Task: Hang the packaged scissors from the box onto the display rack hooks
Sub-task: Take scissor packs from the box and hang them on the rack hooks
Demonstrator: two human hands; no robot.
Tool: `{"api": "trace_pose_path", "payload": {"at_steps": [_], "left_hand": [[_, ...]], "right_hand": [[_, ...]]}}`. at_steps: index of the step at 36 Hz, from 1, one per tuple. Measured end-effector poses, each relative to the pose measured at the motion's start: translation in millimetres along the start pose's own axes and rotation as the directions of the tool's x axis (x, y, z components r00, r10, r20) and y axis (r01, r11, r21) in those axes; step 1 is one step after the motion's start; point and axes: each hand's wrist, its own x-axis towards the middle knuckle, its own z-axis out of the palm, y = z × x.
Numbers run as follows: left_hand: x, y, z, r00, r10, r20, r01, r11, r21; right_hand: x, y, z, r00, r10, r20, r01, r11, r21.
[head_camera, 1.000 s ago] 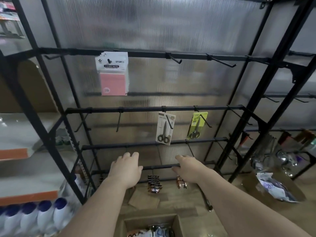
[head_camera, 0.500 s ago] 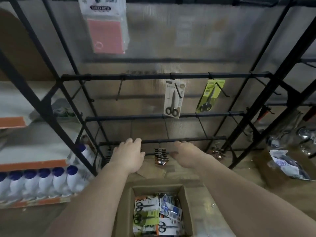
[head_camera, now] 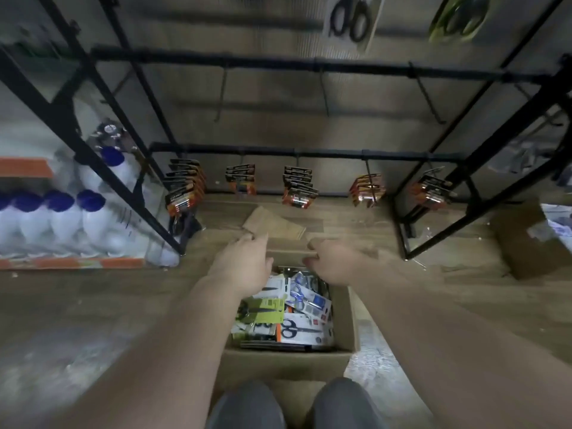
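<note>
An open cardboard box (head_camera: 346,323) stands on the floor right before my knees, filled with several packaged scissors (head_camera: 288,314) lying flat in a jumble. My left hand (head_camera: 244,267) hovers over the box's far left corner, fingers loosely spread, holding nothing. My right hand (head_camera: 334,263) hangs over the far right part of the box, fingers slightly curled and empty. At the top edge, two hung scissor packs show: a white one (head_camera: 349,20) and a green one (head_camera: 458,23), both blurred. The black display rack (head_camera: 309,65) with bare hooks (head_camera: 325,97) rises behind the box.
Several packs of batteries (head_camera: 298,188) hang on the rack's lowest bar. White bottles with blue caps (head_camera: 62,221) fill a shelf at left. A second cardboard box (head_camera: 526,243) sits on the floor at right. A flat cardboard piece (head_camera: 275,224) lies beyond the box.
The view has tilted down from the rack to the box. Both hands dropped from the lower rack bars to just above the box's far side.
</note>
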Motion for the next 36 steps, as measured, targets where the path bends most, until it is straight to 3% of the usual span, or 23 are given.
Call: {"api": "trace_pose_path", "payload": {"at_steps": [9, 16, 27, 36], "left_hand": [[91.3, -56.2, 182.1, 0.995, -0.038, 0.089, 0.039, 0.999, -0.008], [151.0, -107.7, 289.4, 0.985, -0.058, 0.162, 0.043, 0.995, 0.092], [217.1, -143.3, 369.6, 0.966, -0.060, 0.253, 0.031, 0.993, 0.116], [209.3, -169.2, 386.0, 0.944, -0.100, 0.314, 0.050, 0.985, 0.163]], "right_hand": [[126.6, 52.5, 169.5, 0.994, -0.038, 0.102, 0.044, 0.998, -0.049], [211.2, 88.1, 273.6, 0.986, -0.061, 0.158, 0.083, 0.987, -0.136], [290.9, 79.5, 333.3, 0.989, -0.130, 0.071, 0.142, 0.970, -0.198], [311.0, 62.9, 351.3, 0.983, -0.135, 0.126, 0.157, 0.970, -0.188]]}}
